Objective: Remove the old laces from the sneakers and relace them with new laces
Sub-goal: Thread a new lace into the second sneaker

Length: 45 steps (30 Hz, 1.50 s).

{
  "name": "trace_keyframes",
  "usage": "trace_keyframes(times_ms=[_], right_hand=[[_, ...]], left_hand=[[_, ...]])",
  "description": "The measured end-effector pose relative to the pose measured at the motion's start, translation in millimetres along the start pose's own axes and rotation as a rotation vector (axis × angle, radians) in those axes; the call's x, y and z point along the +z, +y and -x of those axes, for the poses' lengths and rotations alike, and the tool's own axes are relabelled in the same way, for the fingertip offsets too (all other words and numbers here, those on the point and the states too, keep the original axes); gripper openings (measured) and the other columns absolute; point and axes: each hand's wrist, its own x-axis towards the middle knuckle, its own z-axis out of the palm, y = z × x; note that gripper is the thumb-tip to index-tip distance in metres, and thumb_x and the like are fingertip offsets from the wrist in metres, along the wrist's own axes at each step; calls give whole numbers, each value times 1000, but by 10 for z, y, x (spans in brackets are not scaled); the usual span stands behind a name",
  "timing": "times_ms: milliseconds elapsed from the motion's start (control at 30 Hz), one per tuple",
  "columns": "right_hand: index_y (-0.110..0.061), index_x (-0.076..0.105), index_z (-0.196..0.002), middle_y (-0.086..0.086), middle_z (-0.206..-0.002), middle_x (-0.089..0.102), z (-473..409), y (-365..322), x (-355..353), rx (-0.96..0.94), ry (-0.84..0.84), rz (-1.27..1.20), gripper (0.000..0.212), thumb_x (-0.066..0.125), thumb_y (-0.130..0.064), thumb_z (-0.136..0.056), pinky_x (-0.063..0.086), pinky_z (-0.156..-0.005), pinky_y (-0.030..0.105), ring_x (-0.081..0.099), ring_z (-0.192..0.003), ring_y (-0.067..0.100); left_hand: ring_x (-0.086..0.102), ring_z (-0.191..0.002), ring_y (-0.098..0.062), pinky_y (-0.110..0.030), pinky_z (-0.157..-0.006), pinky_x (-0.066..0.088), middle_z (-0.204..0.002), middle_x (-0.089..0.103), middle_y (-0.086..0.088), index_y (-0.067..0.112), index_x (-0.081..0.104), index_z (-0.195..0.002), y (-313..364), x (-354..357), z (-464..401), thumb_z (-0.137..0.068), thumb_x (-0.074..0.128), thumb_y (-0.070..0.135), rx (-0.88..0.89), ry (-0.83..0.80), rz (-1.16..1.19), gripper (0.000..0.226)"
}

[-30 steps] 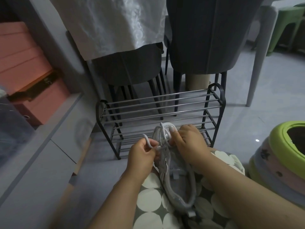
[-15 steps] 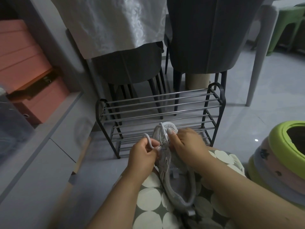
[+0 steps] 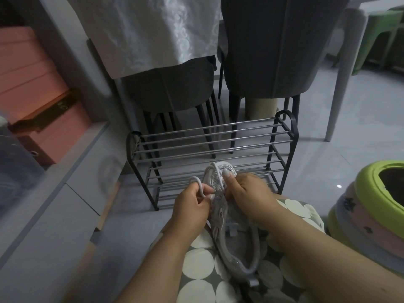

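A pale grey sneaker (image 3: 236, 243) lies on my lap, toe pointing away from me, heel nearest. My left hand (image 3: 192, 207) grips a loop of white lace (image 3: 197, 182) at the shoe's left side, near the toe end. My right hand (image 3: 247, 192) holds the shoe's front from the right, thumb pressed on the mesh toe beside another strand of the lace. My hands hide the eyelets.
A black wire shoe rack (image 3: 209, 158) stands on the floor just beyond the shoe. Behind it are two dark chairs (image 3: 271, 44) and a white cloth (image 3: 153, 29). A grey cabinet (image 3: 43, 211) is on the left, stacked green and pink tubs (image 3: 371, 217) on the right.
My hands and the shoe stay almost in place. The left hand's loop of lace has shifted slightly; the right thumb has slid a little along the toe.
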Motion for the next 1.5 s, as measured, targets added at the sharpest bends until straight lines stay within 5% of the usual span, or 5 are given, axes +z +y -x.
trace_keyframes(times_ms=[233,800,1133,1367,1500], right_hand=[[-3,70,-74,14,-75,66,3,27,51,15,-3,-82,107,-2,-82,-75,51,-72,42,61,-70,24],[-18,74,-81,-4,-82,66,12,-11,-61,108,-149,-301,59,30,-55,-95,49,-83,40,61,-81,11],[-15,73,-82,2,-88,71,-34,17,-94,173,-222,-499,58,29,-48,-98,47,-86,33,64,-89,14],[-14,76,-82,-4,-88,71,-17,7,-90,184,-239,-497,61,27,-43,-101,44,-87,28,62,-88,8],[-10,70,-71,9,-80,64,-55,25,-84,100,-251,-299,39,51,-33,-96,45,-78,38,57,-75,18]], left_hand=[[66,-69,-16,-35,-68,59,-74,65,-1,19,63,-83,36,-18,8,-88,64,7,-14,-2,79,14],[68,-73,-22,-46,-75,58,-74,69,-5,20,65,-76,36,19,-14,-81,72,12,-13,9,-23,12],[64,-64,-12,-39,-65,56,-72,67,2,15,61,-86,158,-18,18,-71,76,49,-135,-148,14,40],[59,-69,-9,-22,-61,46,-79,65,1,17,64,-83,122,-32,-12,-71,67,6,-134,-116,-58,16],[62,-71,-12,-26,-67,50,-77,67,-4,13,67,-83,85,-37,-24,-66,65,4,-151,-114,75,19]])
